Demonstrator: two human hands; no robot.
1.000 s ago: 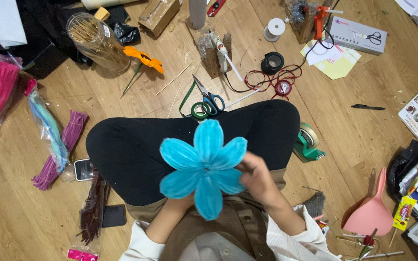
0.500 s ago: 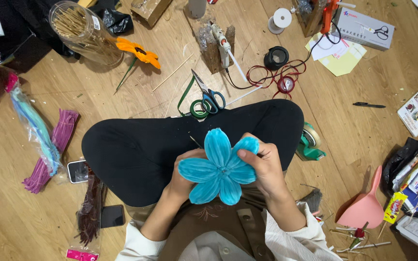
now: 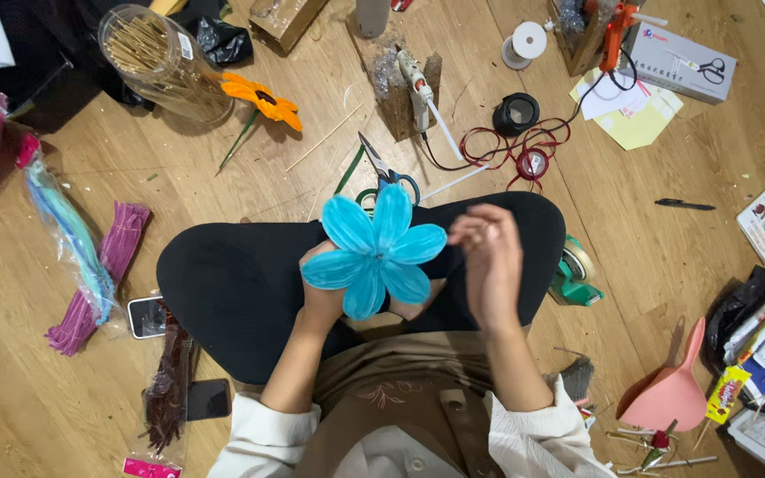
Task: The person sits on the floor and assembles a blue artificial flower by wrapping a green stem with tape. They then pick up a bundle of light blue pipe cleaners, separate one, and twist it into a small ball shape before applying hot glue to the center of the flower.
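While the left hand (image 3: pixel 325 296) grips the blue flower (image 3: pixel 374 250), the right hand (image 3: pixel 489 261) hovers beside it, empty, fingers curled.

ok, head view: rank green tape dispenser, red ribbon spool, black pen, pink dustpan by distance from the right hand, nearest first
From the right hand:
1. green tape dispenser, just beside it, by the knee.
2. red ribbon spool, on the floor ahead of the knee.
3. black pen, farther out to the right.
4. pink dustpan, far right, near the body.
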